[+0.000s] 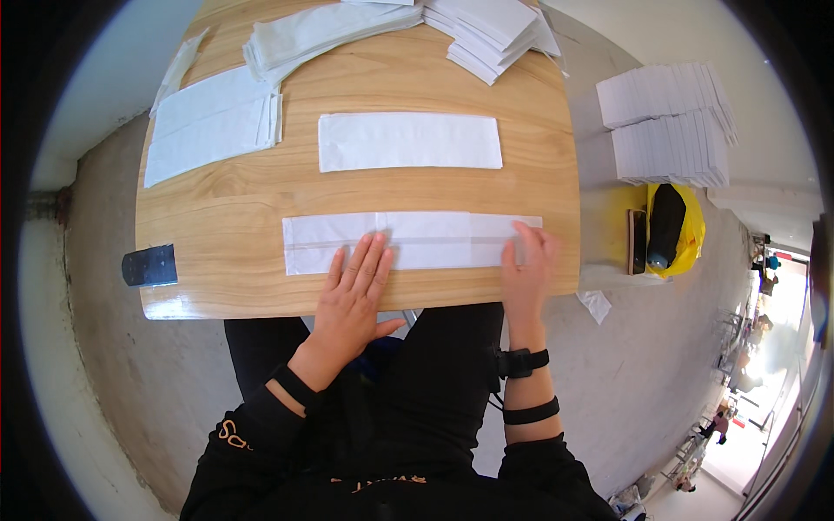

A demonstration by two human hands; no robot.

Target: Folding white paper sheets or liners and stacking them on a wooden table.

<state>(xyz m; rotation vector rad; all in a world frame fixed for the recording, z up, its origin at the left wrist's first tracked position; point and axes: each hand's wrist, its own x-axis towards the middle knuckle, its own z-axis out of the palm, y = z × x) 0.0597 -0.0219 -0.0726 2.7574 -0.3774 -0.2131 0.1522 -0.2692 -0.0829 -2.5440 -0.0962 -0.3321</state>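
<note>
Light: bright, even daylight
Glare: blown-out doorway at lower right
Shadows: soft, faint
Edges: fisheye bending, dark vignette
Focus: sharp centrally

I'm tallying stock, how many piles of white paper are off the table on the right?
2: a back pile and a nearer pile side by side, just beyond the yellow bag. More may be hidden outside the view.

Your left hand [352, 291] hides part of the long paper strip [417, 240]; the far stacks of folded paper [495, 30] seem cut off by the picture's edge.

Black long sleeves pushed up, black wristbands, black trousers, gold lettering on top
</note>
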